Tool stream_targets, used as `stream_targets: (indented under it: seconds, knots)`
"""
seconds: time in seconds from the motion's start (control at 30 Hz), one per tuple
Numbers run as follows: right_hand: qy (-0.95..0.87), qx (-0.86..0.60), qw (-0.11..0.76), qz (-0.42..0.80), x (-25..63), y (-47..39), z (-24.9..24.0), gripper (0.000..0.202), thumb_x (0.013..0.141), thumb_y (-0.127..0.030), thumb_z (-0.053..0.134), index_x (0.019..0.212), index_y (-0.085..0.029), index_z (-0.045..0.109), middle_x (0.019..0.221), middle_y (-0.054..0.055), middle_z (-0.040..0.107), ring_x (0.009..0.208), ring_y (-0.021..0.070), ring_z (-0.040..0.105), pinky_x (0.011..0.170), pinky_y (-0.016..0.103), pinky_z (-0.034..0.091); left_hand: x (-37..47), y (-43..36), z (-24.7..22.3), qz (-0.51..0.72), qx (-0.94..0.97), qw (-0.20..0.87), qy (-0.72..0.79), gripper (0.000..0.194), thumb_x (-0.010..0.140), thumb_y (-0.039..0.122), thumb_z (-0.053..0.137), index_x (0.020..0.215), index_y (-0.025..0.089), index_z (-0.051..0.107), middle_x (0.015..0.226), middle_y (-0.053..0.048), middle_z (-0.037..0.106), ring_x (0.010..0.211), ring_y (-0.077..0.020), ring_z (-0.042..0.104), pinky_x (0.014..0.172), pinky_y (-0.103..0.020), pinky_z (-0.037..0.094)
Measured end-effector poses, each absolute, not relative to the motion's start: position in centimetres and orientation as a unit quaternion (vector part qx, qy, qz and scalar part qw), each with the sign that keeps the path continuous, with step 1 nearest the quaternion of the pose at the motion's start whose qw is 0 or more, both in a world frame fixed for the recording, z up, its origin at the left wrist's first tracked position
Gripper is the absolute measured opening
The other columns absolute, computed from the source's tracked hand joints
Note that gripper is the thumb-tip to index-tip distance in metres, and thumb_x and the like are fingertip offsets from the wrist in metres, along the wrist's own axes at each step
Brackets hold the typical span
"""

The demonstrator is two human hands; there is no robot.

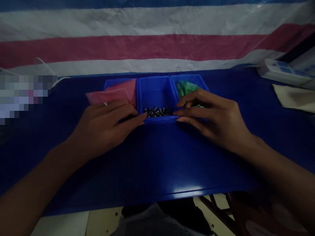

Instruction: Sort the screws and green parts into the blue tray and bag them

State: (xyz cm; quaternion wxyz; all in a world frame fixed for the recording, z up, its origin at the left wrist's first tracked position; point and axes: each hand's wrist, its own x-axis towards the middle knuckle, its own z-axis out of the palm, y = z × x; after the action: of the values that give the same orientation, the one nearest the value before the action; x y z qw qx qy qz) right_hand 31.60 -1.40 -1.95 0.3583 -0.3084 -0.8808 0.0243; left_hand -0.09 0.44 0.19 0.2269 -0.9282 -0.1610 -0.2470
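Three blue bins stand side by side on a blue table. The middle bin (157,88) holds several small dark metallic parts (158,111) near its front wall. Pink plastic bags (115,93) lie in the left bin, and green plastic bags (187,87) in the right one. My left hand (108,126) rests at the front left corner of the middle bin, fingers apart, nothing seen in it. My right hand (211,113) is at the front right corner of that bin, fingers apart, with no object visible between them.
The blue table (157,157) reaches to a striped sheet (152,47) behind. On the right are a white case (283,72) and a beige cloth (295,97). A white cable (46,65) lies at the left, beside a blurred-out area. A dark stool (221,209) shows below the table.
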Motion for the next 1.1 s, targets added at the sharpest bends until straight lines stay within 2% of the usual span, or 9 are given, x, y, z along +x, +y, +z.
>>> stream_targets:
  seconds: [0.23, 0.43, 0.5, 0.63, 0.73, 0.83, 0.93, 1.0, 1.1]
  knots:
    - [-0.886, -0.319, 0.336, 0.026, 31.5, -1.2, -2.1, 0.014, 0.105, -0.032, 0.073, 0.114, -0.026, 0.082, 0.122, 0.010, 0.077, 0.098, 0.0252, 0.078, 0.087, 0.042, 0.068, -0.1, 0.4, 0.0, -0.257, -0.926, 0.223, -0.162, 0.013, 0.107, 0.013, 0.069, 0.118, 0.019, 0.074, 0.100, -0.004, 0.082, 0.084, -0.0186, 0.078, 0.071, -0.032, 0.064]
    - [-0.886, -0.309, 0.347, 0.020, 31.4, -1.2, -2.3, 0.013, 0.106, -0.029, 0.072, 0.113, -0.025, 0.082, 0.121, 0.011, 0.078, 0.090, 0.0225, 0.076, 0.082, 0.040, 0.067, -0.3, 0.2, 0.0, -0.257, -0.930, 0.196, -0.178, 0.018, 0.109, 0.013, 0.067, 0.123, 0.022, 0.073, 0.105, -0.002, 0.081, 0.090, -0.0184, 0.078, 0.076, -0.033, 0.065]
    - [-0.886, -0.305, 0.348, 0.018, 31.3, -1.2, -2.3, 0.012, 0.106, -0.027, 0.071, 0.112, -0.023, 0.081, 0.120, 0.011, 0.078, 0.088, 0.0211, 0.076, 0.080, 0.039, 0.067, -0.3, 0.3, 0.0, -0.267, -0.928, 0.194, -0.176, 0.018, 0.108, 0.013, 0.068, 0.122, 0.023, 0.072, 0.102, -0.002, 0.081, 0.088, -0.0178, 0.078, 0.075, -0.032, 0.066]
    - [-0.887, -0.300, 0.350, 0.010, 31.2, -1.3, -2.3, 0.010, 0.105, -0.024, 0.072, 0.109, -0.019, 0.080, 0.118, 0.012, 0.077, 0.094, 0.0227, 0.078, 0.085, 0.040, 0.068, -0.2, 0.4, -0.2, -0.266, -0.927, 0.203, -0.166, 0.013, 0.107, 0.014, 0.069, 0.119, 0.019, 0.073, 0.098, -0.004, 0.081, 0.084, -0.0187, 0.078, 0.071, -0.032, 0.065]
    - [-0.881, -0.307, 0.360, 0.006, 31.0, -1.4, -2.2, 0.009, 0.104, -0.024, 0.073, 0.110, -0.022, 0.080, 0.118, 0.011, 0.077, 0.094, 0.0235, 0.078, 0.084, 0.041, 0.069, 0.0, 0.3, 0.0, -0.259, -0.926, 0.219, -0.167, 0.013, 0.106, 0.016, 0.073, 0.120, 0.017, 0.073, 0.096, -0.005, 0.081, 0.081, -0.0196, 0.078, 0.067, -0.033, 0.063]
    - [-0.873, -0.313, 0.375, 0.004, 30.8, -1.6, -2.1, 0.008, 0.103, -0.023, 0.074, 0.107, -0.024, 0.081, 0.117, 0.010, 0.077, 0.091, 0.0236, 0.077, 0.081, 0.043, 0.069, -0.1, -0.1, 0.7, -0.270, -0.917, 0.226, -0.188, 0.024, 0.105, 0.018, 0.075, 0.129, 0.020, 0.073, 0.100, -0.005, 0.082, 0.086, -0.0220, 0.080, 0.078, -0.036, 0.067]
    - [-0.860, -0.310, 0.406, 0.001, 30.6, -1.7, -2.0, 0.005, 0.101, -0.020, 0.076, 0.102, -0.022, 0.080, 0.114, 0.011, 0.077, 0.087, 0.0219, 0.075, 0.078, 0.042, 0.068, -0.3, -0.7, 1.3, -0.295, -0.902, 0.233, -0.214, 0.033, 0.103, 0.012, 0.075, 0.134, 0.020, 0.070, 0.106, -0.006, 0.083, 0.093, -0.0236, 0.081, 0.088, -0.040, 0.069]
    - [-0.847, -0.308, 0.433, 0.002, 30.5, -1.9, -1.8, 0.004, 0.100, -0.018, 0.076, 0.101, -0.020, 0.079, 0.111, 0.011, 0.076, 0.085, 0.0203, 0.074, 0.075, 0.040, 0.067, -0.4, -1.0, 1.5, -0.306, -0.897, 0.238, -0.212, 0.033, 0.102, 0.010, 0.075, 0.133, 0.019, 0.070, 0.106, -0.006, 0.082, 0.091, -0.0231, 0.080, 0.085, -0.040, 0.070]
    - [-0.840, -0.307, 0.447, -0.001, 30.4, -2.1, -1.7, 0.008, 0.099, -0.016, 0.077, 0.102, -0.023, 0.079, 0.107, 0.009, 0.076, 0.088, 0.0219, 0.075, 0.075, 0.041, 0.068, -0.2, -1.1, 1.5, -0.299, -0.901, 0.241, -0.204, 0.021, 0.102, 0.011, 0.075, 0.121, 0.021, 0.073, 0.096, -0.002, 0.082, 0.084, -0.0204, 0.080, 0.078, -0.036, 0.070]
